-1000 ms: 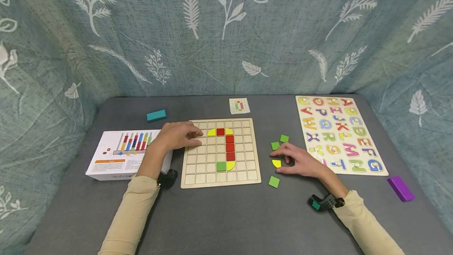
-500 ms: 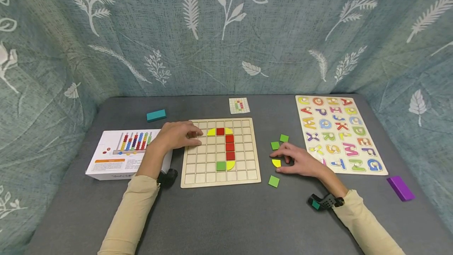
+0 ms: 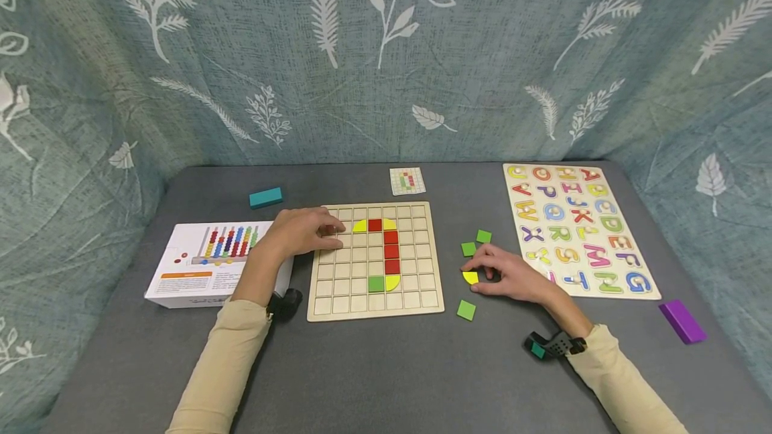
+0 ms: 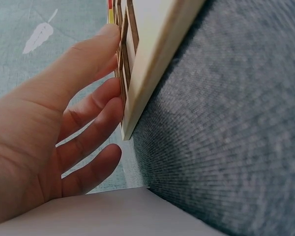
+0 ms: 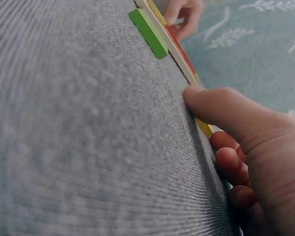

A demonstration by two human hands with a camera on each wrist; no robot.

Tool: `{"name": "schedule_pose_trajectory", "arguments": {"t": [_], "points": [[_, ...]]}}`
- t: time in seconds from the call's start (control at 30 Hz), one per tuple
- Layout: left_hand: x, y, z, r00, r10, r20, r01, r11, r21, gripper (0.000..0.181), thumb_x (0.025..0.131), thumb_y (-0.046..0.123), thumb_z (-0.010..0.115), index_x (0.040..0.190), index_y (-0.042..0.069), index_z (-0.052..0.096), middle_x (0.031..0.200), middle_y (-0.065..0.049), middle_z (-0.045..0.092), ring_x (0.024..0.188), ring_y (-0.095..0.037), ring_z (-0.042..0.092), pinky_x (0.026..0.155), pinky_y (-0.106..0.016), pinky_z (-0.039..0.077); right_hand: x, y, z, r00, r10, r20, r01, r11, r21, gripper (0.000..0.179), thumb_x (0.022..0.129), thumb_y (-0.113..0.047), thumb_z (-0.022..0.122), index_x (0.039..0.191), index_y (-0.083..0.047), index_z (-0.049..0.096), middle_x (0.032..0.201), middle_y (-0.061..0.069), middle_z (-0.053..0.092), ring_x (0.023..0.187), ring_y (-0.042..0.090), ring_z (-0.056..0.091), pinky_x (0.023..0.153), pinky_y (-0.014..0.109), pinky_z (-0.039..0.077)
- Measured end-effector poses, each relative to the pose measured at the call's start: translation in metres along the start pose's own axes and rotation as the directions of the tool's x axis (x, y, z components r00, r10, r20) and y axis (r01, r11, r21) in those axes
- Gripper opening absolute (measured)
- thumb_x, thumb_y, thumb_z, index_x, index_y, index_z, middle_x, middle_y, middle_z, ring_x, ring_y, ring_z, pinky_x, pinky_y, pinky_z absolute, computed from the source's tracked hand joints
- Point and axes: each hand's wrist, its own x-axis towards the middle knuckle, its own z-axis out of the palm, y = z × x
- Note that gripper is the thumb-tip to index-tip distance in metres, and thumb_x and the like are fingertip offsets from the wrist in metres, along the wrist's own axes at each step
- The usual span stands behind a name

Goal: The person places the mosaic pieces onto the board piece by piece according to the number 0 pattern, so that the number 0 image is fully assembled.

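Observation:
My left hand [image 3: 303,230] rests on the upper left edge of a wooden grid board [image 3: 416,300], its fingers loosely bent. In the left wrist view the thumb [image 4: 108,34] and fingertips touch the board's gridded face. On the board, red square tiles [image 3: 392,251], a green square tile [image 3: 376,284] and yellow quarter-circle tiles [image 3: 392,282] lie in cells. To the right of the board, my right hand [image 3: 506,274] pinches a loose yellow quarter-circle tile [image 3: 470,278] between thumb and index finger, at the table surface. Loose green square tiles [image 3: 466,310] lie around that hand.
Behind the board lies a small pattern card [image 3: 407,181]. An alphabet puzzle board [image 3: 582,233] and a purple block [image 3: 683,321] are on the right. A white abacus box [image 3: 181,266] and a teal block [image 3: 266,197] stand on the left.
My right index finger has come down onto the yellow quarter-circle tile, closing the gap to the thumb. My left hand stays in place on the board.

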Motion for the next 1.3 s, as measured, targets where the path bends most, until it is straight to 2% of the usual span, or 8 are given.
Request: {"name": "schedule_pose_trajectory", "arguments": {"t": [0.23, 0.5, 0.67, 0.9, 1.3], "points": [[-0.0006, -0.0003, 0.0000, 1.000, 0.008, -0.006, -0.008, 1.000, 0.001, 0.034, 0.085, 0.045, 0.072, 0.115, 0.030, 0.072, 0.097, 0.010, 0.066, 0.086, -0.007, 0.060, 0.069, -0.030, 0.040, -0.0001, -0.0003, 0.0003, 1.000, 0.007, -0.017, -0.007, 1.000, 0.009, 0.026, 0.084, -0.013, 0.075, 0.109, -0.019, 0.069, 0.095, -0.003, 0.055, 0.072, 0.005, 0.046, 0.067, 0.019, 0.040], [-0.0007, -0.0001, 0.0000, 1.000, 0.008, -0.004, -0.008, 1.000, -0.005, 0.035, 0.084, 0.044, 0.072, 0.116, 0.029, 0.071, 0.097, 0.010, 0.066, 0.086, -0.008, 0.059, 0.070, -0.030, 0.039, -0.0002, 0.0039, 0.0049, 0.998, -0.028, -0.063, 0.031, 0.998, 0.052, 0.024, 0.080, -0.003, 0.077, 0.101, -0.012, 0.070, 0.093, 0.006, 0.059, 0.069, 0.016, 0.049, 0.064, 0.019, 0.041], [-0.0007, 0.0005, -0.0009, 1.000, 0.007, 0.006, -0.007, 1.000, 0.000, 0.035, 0.085, 0.044, 0.072, 0.117, 0.029, 0.071, 0.097, 0.009, 0.065, 0.085, -0.008, 0.058, 0.070, -0.031, 0.039, 0.0000, 0.0027, 0.0044, 0.997, -0.026, -0.079, 0.029, 0.999, 0.044, 0.022, 0.080, -0.002, 0.077, 0.096, -0.015, 0.069, 0.090, 0.001, 0.058, 0.070, 0.011, 0.049, 0.062, 0.018, 0.041], [-0.0004, -0.0003, -0.0014, 1.000, 0.014, -0.013, -0.014, 1.000, -0.005, 0.034, 0.084, 0.044, 0.072, 0.115, 0.030, 0.072, 0.098, 0.010, 0.066, 0.087, -0.008, 0.060, 0.072, -0.031, 0.041, -0.0004, 0.0026, 0.0018, 0.991, 0.041, -0.127, -0.036, 0.999, 0.038, 0.020, 0.080, -0.008, 0.078, 0.095, -0.017, 0.070, 0.080, -0.005, 0.057, 0.068, 0.002, 0.049, 0.060, 0.017, 0.041], [-0.0018, -0.0003, 0.0009, 0.999, 0.024, -0.026, -0.024, 1.000, 0.006, 0.034, 0.084, 0.045, 0.072, 0.114, 0.029, 0.072, 0.096, 0.010, 0.065, 0.084, -0.007, 0.060, 0.065, -0.026, 0.038, -0.0001, -0.0006, 0.0051, 0.980, 0.048, -0.195, -0.048, 0.999, 0.005, 0.023, 0.075, 0.001, 0.080, 0.093, -0.009, 0.069, 0.074, 0.002, 0.059, 0.062, 0.015, 0.052, 0.059, 0.017, 0.041]]}}
